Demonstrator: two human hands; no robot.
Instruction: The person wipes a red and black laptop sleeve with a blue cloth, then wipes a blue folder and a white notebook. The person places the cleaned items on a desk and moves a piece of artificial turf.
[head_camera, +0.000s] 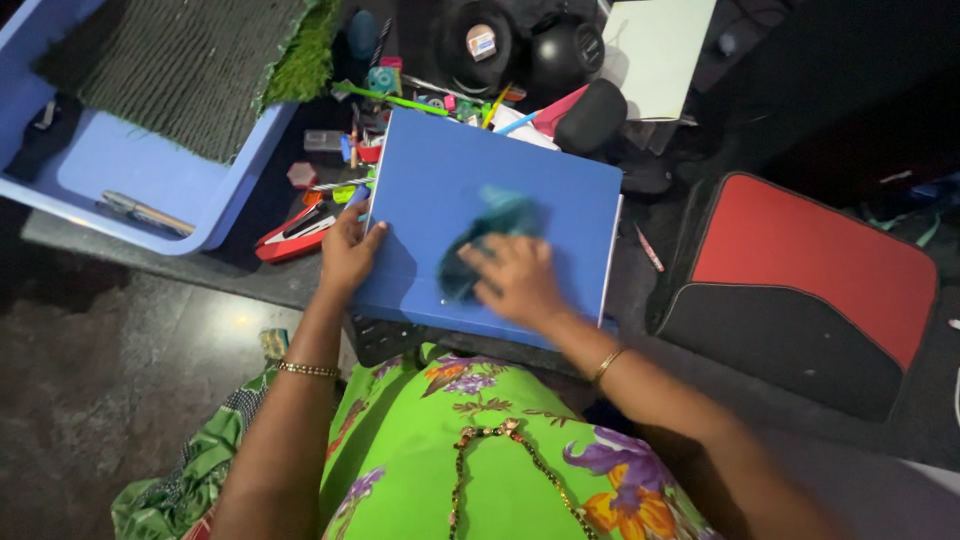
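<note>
1. A flat blue board, perhaps a closed laptop or folder (which, I cannot tell), is lying at the near edge of the dark bench, just in front of the person's lap.
2. A teal cloth is lying on the blue surface near its middle; it is blurred, so its shape and folds are hard to make out.
3. The right hand is pressing on the cloth with fingers spread flat; it is blurred too, and I cannot tell whether its grip is closing on the cloth or merely resting on it.
4. The left hand is holding the board's left edge, thumb lying on top, the other fingers hidden beneath, so its grip is closing on the board.
5. Something dark with a keypad-like pattern is peeking out under the board's near left corner, mostly hidden.
6. A red stapler is lying just left of the left hand.
7. Behind the board, a clutter of pens and small coloured items is spreading out, partly covered by it.
8. A red and black case is lying to the right.
9. A pale blue tray holding a green mat is sitting at far left, cut off by the frame.
</note>
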